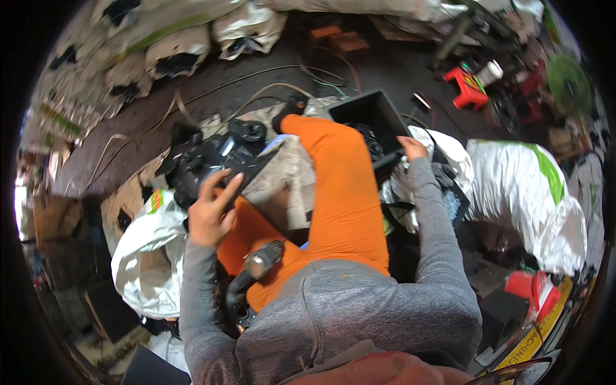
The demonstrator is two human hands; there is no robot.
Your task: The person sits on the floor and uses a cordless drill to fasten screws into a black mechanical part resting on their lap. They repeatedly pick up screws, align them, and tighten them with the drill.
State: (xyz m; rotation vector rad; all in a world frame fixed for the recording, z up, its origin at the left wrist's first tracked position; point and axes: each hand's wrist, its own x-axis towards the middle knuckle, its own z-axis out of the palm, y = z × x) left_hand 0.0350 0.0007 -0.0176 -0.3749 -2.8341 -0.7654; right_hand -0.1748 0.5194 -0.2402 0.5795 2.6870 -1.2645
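My left hand (213,215) is raised above my left thigh with its fingers apart and holds nothing. Just beyond it lies a pile of black plastic parts (221,154), some of them round. My right hand (412,147) is at the right rim of a black rectangular bin (367,106), its fingers closed on the edge. Dark parts (369,138) lie inside the bin. Across my lap rests a dark tool with a rounded metallic head (262,260); its exact kind is not clear.
White sacks stand close on both sides, one at the left (144,269) and one at the right (520,199). Hoses (256,72) cross the dark floor ahead. A red stand (467,88) and a green fan (568,86) are at the far right. Filled sacks (176,54) line the far left.
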